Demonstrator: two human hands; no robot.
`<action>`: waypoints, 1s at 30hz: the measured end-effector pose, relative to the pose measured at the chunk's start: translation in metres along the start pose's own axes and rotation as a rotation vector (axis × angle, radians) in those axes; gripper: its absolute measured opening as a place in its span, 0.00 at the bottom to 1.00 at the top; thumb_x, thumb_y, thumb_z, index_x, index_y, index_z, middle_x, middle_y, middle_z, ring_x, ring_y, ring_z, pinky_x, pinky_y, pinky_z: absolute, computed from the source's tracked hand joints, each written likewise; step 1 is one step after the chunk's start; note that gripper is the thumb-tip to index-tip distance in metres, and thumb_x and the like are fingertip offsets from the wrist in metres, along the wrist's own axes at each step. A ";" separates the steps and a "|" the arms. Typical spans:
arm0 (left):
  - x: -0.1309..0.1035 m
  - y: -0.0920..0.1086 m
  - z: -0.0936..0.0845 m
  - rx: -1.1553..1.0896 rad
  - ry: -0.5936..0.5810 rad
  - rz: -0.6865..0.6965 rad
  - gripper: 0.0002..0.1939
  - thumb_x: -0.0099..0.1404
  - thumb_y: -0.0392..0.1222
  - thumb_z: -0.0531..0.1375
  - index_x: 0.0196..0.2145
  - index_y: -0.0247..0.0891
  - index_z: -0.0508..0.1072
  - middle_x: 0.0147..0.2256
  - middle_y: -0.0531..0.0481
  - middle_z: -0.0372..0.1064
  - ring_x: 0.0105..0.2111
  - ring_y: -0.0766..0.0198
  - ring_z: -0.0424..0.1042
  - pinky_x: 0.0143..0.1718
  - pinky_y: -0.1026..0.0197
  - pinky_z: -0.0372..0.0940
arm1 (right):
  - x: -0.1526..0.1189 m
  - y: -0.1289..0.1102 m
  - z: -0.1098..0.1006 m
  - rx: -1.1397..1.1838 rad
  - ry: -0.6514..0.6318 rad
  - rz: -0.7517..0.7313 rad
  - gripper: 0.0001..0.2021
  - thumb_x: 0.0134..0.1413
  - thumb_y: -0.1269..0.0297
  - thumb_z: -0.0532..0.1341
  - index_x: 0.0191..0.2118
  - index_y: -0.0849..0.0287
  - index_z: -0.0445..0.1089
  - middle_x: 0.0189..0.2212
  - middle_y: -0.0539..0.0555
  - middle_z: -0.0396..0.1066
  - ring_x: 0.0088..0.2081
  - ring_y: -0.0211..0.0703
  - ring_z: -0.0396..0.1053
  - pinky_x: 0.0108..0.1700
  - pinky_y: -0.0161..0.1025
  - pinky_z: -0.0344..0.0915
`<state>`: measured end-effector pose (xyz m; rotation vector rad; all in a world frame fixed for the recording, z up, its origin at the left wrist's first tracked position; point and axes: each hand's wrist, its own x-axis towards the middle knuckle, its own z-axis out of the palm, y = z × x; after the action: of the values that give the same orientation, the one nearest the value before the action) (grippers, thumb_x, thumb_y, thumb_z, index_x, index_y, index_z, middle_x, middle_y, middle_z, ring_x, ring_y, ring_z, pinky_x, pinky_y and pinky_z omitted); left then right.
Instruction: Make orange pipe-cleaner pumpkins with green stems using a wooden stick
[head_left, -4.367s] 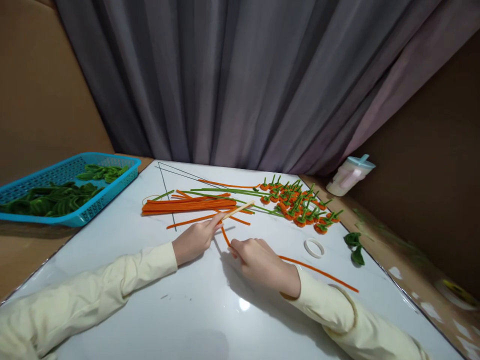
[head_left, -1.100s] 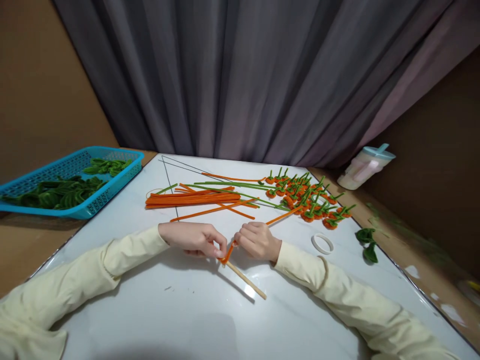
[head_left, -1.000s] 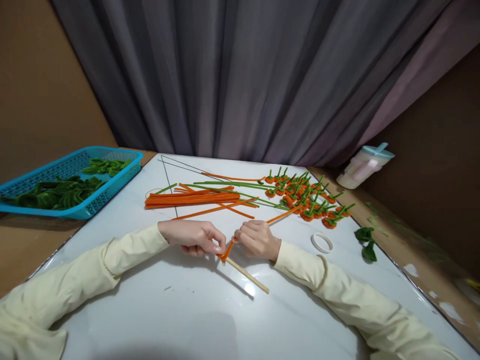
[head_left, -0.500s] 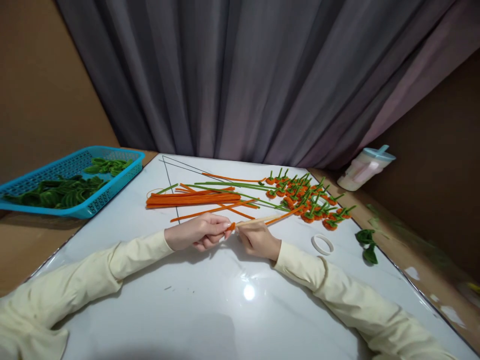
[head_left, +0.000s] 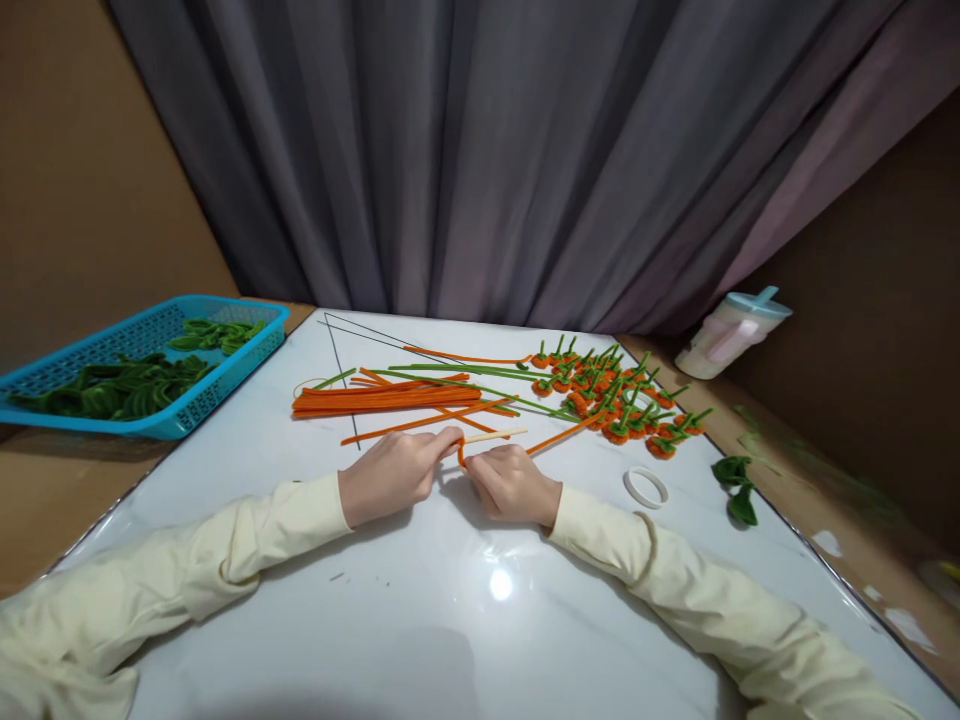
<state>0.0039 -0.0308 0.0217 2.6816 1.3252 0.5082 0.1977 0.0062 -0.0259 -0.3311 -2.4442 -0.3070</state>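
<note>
My left hand (head_left: 397, 472) is closed, pinching a thin pale wooden stick (head_left: 501, 435) that points to the right. An orange pipe cleaner (head_left: 460, 453) bends around the stick at the left fingertips and drops into my right hand (head_left: 517, 485). The right fingers are closed on that pipe cleaner just below the stick. From behind the right hand an orange length (head_left: 564, 434) stretches toward the pile; whether it is the same piece is hidden. Beyond my hands lies a bundle of orange pipe cleaners (head_left: 386, 400), with loose orange and green ones around it.
Several small orange pipe-cleaner pieces with green stems (head_left: 600, 378) cover the table's back right. A white ring (head_left: 646, 488) and green leaves (head_left: 736, 490) lie nearer. A blue basket (head_left: 180, 425) of green pieces stands left; a lidded cup (head_left: 731, 335) stands right, before a grey curtain (head_left: 480, 160).
My left hand has rolled over, its back now showing, and the pipe cleaner's bend shows at its fingertips. My right hand has dropped slightly, away from the stick.
</note>
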 end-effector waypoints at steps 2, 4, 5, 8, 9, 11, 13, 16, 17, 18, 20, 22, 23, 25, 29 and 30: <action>0.000 0.002 -0.008 0.132 -0.111 0.004 0.18 0.54 0.26 0.48 0.40 0.38 0.66 0.27 0.49 0.69 0.25 0.59 0.70 0.23 0.64 0.57 | 0.000 0.000 0.000 -0.014 0.010 -0.033 0.07 0.52 0.75 0.46 0.27 0.57 0.55 0.15 0.47 0.58 0.16 0.36 0.55 0.20 0.35 0.46; 0.000 0.006 -0.017 0.219 -0.186 -0.008 0.18 0.51 0.25 0.48 0.37 0.39 0.67 0.24 0.50 0.68 0.22 0.59 0.67 0.21 0.64 0.54 | 0.000 0.000 0.000 -0.033 0.022 -0.063 0.07 0.53 0.75 0.47 0.27 0.58 0.56 0.16 0.47 0.59 0.16 0.36 0.55 0.21 0.35 0.47; 0.000 0.009 -0.021 0.240 -0.210 -0.008 0.17 0.51 0.25 0.49 0.36 0.39 0.67 0.23 0.50 0.67 0.21 0.60 0.66 0.21 0.64 0.52 | 0.000 0.000 0.000 -0.046 0.028 -0.078 0.08 0.53 0.75 0.47 0.27 0.58 0.57 0.16 0.47 0.59 0.17 0.36 0.55 0.21 0.35 0.47; -0.002 0.014 -0.031 0.228 -0.262 -0.008 0.16 0.50 0.25 0.49 0.33 0.39 0.68 0.21 0.51 0.65 0.20 0.61 0.64 0.20 0.65 0.47 | 0.000 0.000 -0.001 -0.093 0.050 -0.117 0.09 0.56 0.74 0.48 0.28 0.59 0.58 0.16 0.47 0.59 0.16 0.36 0.55 0.22 0.35 0.47; -0.002 0.015 -0.034 0.204 -0.277 -0.014 0.15 0.50 0.25 0.49 0.32 0.39 0.68 0.20 0.51 0.64 0.20 0.62 0.63 0.20 0.64 0.45 | 0.001 -0.001 -0.001 -0.106 0.064 -0.125 0.09 0.57 0.74 0.48 0.27 0.60 0.59 0.16 0.47 0.59 0.16 0.36 0.55 0.22 0.35 0.47; -0.001 0.015 -0.038 0.125 -0.314 -0.030 0.12 0.52 0.26 0.49 0.29 0.39 0.67 0.18 0.53 0.60 0.19 0.64 0.60 0.20 0.64 0.43 | 0.002 -0.001 -0.003 -0.113 0.096 -0.130 0.10 0.58 0.74 0.48 0.27 0.60 0.59 0.15 0.47 0.58 0.17 0.36 0.54 0.22 0.35 0.47; 0.002 0.013 -0.043 0.006 -0.368 -0.032 0.10 0.56 0.29 0.48 0.26 0.39 0.66 0.17 0.55 0.55 0.18 0.66 0.56 0.20 0.64 0.43 | 0.004 -0.001 -0.004 -0.092 0.120 -0.125 0.10 0.59 0.73 0.47 0.27 0.60 0.59 0.15 0.47 0.58 0.17 0.35 0.55 0.22 0.35 0.48; 0.009 0.006 -0.050 -0.213 -0.465 -0.024 0.10 0.60 0.32 0.48 0.25 0.38 0.66 0.18 0.56 0.53 0.20 0.68 0.54 0.22 0.66 0.47 | 0.007 -0.002 -0.005 -0.006 0.115 -0.101 0.10 0.60 0.71 0.48 0.27 0.59 0.59 0.15 0.46 0.58 0.17 0.35 0.54 0.22 0.34 0.48; 0.012 0.004 -0.052 -0.293 -0.500 -0.024 0.10 0.60 0.32 0.48 0.25 0.37 0.66 0.19 0.56 0.54 0.21 0.69 0.55 0.23 0.67 0.48 | 0.007 -0.002 -0.005 0.030 0.107 -0.096 0.10 0.60 0.71 0.47 0.27 0.59 0.58 0.15 0.46 0.59 0.17 0.34 0.54 0.22 0.34 0.49; 0.014 0.001 -0.053 -0.380 -0.540 -0.029 0.09 0.60 0.33 0.49 0.26 0.37 0.67 0.20 0.56 0.56 0.22 0.70 0.55 0.24 0.68 0.50 | 0.008 -0.002 -0.005 0.064 0.098 -0.096 0.10 0.60 0.71 0.47 0.28 0.59 0.59 0.15 0.46 0.59 0.17 0.34 0.54 0.22 0.34 0.49; 0.018 -0.007 -0.053 -0.575 -0.650 -0.084 0.07 0.61 0.35 0.51 0.28 0.36 0.68 0.20 0.56 0.55 0.21 0.70 0.54 0.22 0.69 0.50 | 0.008 -0.002 -0.005 0.120 0.073 -0.097 0.10 0.61 0.72 0.45 0.30 0.60 0.59 0.16 0.47 0.60 0.17 0.35 0.55 0.22 0.33 0.50; 0.019 -0.015 -0.050 -0.812 -0.777 -0.226 0.06 0.62 0.39 0.53 0.30 0.37 0.67 0.17 0.58 0.47 0.16 0.71 0.47 0.16 0.69 0.45 | 0.007 -0.001 -0.005 0.177 0.060 -0.061 0.11 0.62 0.70 0.45 0.31 0.60 0.60 0.16 0.46 0.60 0.17 0.34 0.56 0.22 0.32 0.50; 0.020 -0.019 -0.046 -0.945 -0.827 -0.315 0.06 0.62 0.41 0.54 0.31 0.37 0.67 0.16 0.60 0.43 0.15 0.72 0.42 0.13 0.69 0.41 | 0.006 -0.001 -0.005 0.201 0.061 -0.024 0.10 0.62 0.69 0.45 0.31 0.60 0.59 0.15 0.46 0.59 0.17 0.34 0.56 0.21 0.32 0.51; 0.019 -0.026 -0.035 -1.230 -0.837 -0.424 0.07 0.62 0.44 0.56 0.32 0.38 0.65 0.16 0.62 0.37 0.14 0.73 0.35 0.10 0.70 0.34 | 0.005 -0.001 -0.005 0.224 0.073 0.062 0.10 0.61 0.68 0.45 0.31 0.59 0.59 0.15 0.45 0.59 0.16 0.33 0.55 0.21 0.31 0.51; 0.017 -0.030 -0.013 -1.723 -0.716 -0.415 0.04 0.62 0.40 0.56 0.33 0.38 0.63 0.16 0.62 0.35 0.15 0.74 0.30 0.08 0.73 0.33 | 0.003 0.000 -0.001 0.180 0.122 0.198 0.10 0.59 0.74 0.43 0.32 0.59 0.58 0.17 0.46 0.61 0.17 0.33 0.57 0.22 0.30 0.53; 0.016 -0.028 -0.009 -1.811 -0.680 -0.436 0.02 0.63 0.38 0.55 0.34 0.38 0.63 0.17 0.62 0.35 0.15 0.73 0.30 0.08 0.74 0.33 | 0.002 0.000 0.000 0.164 0.134 0.223 0.10 0.60 0.75 0.44 0.31 0.59 0.57 0.17 0.46 0.60 0.17 0.33 0.57 0.23 0.30 0.54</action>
<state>-0.0109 -0.0011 0.0270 0.8604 0.5413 0.3398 0.1962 0.0068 -0.0250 -0.4900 -2.2580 -0.0308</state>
